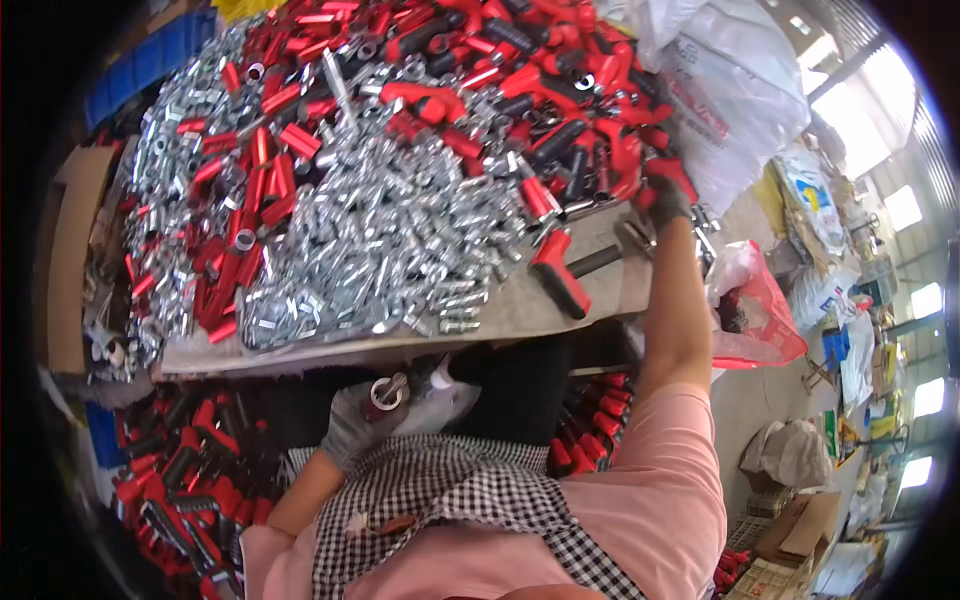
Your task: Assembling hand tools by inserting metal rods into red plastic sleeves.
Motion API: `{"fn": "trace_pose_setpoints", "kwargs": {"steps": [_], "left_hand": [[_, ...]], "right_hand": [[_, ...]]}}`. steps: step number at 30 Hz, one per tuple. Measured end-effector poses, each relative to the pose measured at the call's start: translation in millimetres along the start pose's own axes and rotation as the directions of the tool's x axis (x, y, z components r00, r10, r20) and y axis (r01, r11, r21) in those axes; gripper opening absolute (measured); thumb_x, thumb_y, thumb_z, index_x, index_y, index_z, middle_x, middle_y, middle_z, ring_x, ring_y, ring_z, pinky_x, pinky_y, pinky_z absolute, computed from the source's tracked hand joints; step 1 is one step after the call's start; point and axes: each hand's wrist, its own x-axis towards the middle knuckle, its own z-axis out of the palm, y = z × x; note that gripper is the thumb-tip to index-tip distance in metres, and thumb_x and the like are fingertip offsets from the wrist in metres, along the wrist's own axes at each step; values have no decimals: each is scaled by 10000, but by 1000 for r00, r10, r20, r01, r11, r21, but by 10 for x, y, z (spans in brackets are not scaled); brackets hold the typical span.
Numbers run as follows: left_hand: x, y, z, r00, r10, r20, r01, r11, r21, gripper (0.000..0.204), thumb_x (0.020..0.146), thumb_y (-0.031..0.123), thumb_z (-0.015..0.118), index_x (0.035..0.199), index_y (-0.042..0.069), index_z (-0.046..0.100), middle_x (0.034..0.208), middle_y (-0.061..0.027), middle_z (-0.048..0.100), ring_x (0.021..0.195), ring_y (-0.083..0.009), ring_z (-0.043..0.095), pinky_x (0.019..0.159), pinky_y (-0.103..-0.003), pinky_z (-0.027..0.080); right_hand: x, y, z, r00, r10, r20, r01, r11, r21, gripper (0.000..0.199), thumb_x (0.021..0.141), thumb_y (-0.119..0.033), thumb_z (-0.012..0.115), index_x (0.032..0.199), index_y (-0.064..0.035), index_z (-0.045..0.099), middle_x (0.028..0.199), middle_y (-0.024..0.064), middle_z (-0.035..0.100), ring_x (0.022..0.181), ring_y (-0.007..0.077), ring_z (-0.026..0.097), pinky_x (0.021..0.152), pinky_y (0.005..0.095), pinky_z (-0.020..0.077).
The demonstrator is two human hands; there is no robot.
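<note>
The bench [622, 290] is filling most of the upper view and is carrying a broad heap of red-and-black handles [548, 85] at its far side, with a mound of silver fittings [385, 235] lying nearer the body; a white bag [728, 110] is standing at the right end of the heap; a loose red handle [562, 280] is lying on the bare near strip of the bench, its grip running obliquely from upper left to lower right and its black stub pointing right, toward the right forearm [678, 300]; the dark red tube [376, 404] is sitting in the left hand [352, 425], below the bench's near edge and close to the apron [420, 480]; from the right hand [668, 205] it is lying well apart, leftward and back toward the body; its open end is facing upward, so its long axis is appearing foreshortened and the exact tilt is not showing; the left hand, gloved in grey, is closing its fingers around the tube; the right hand, also gloved, is resting at the heap's right edge beside a red part [672, 175], though blurring is preventing any finding on its opening or hold; a small metal piece [398, 383] is showing at the tube's mouth, its seating remaining unclear.
</note>
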Motion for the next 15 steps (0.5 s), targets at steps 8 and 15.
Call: {"fn": "trace_pose_setpoints", "kwargs": {"steps": [8, 15], "left_hand": [[62, 42, -176, 982, -102, 162, 103, 995, 0, 253, 737, 303, 728, 776, 93, 592, 691, -134, 612, 645, -324, 625, 559, -404, 492], [44, 27, -449, 852, -276, 444, 185, 953, 238, 252, 718, 309, 676, 834, 98, 602, 742, -127, 645, 722, -317, 645, 660, -435, 507]], "right_hand": [[-2524, -1647, -271, 865, -371, 339, -327, 96, 940, 592, 858, -304, 604, 1321, 6, 402, 1103, 127, 591, 929, 225, 587, 902, 411, 462], [-3803, -2627, -52, 415, -299, 859, -90, 926, 366, 574, 680, -123, 739, 1200, 34, 555, 1043, 92, 641, 947, 161, 600, 864, 303, 472]]}}
